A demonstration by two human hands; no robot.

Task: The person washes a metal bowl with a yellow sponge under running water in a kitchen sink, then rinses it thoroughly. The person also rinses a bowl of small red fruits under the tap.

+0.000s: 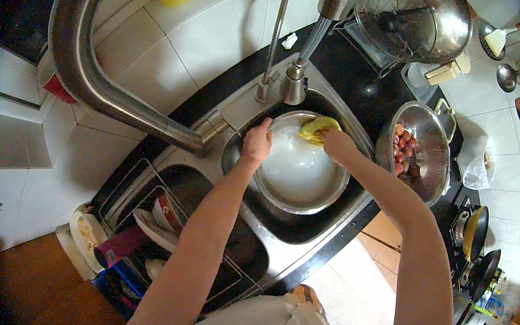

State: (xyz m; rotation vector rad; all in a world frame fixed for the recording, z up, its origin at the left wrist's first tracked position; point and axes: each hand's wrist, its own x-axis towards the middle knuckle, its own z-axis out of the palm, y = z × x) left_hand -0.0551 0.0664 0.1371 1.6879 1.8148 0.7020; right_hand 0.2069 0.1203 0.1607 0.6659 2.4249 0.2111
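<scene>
A round metal basin (306,178) of cloudy, whitish water sits in the right bowl of a stainless steel sink (279,243). My left hand (257,142) grips the basin's rim on its left side, thumb over the edge. At the far right of the basin, my right hand (337,145) holds a yellow cloth (317,128) against the inner wall. Just beyond the basin hangs the pull-down head of a faucet (293,88). Whether water runs from it I cannot tell.
Red round fruits (402,153) lie in a metal colander (426,178) on the black counter to the right. A wire dish rack (232,269) with bowls (168,212) covers the left sink bowl. A thick curved metal pipe (124,114) arches over the left side. Pans (475,233) stand at far right.
</scene>
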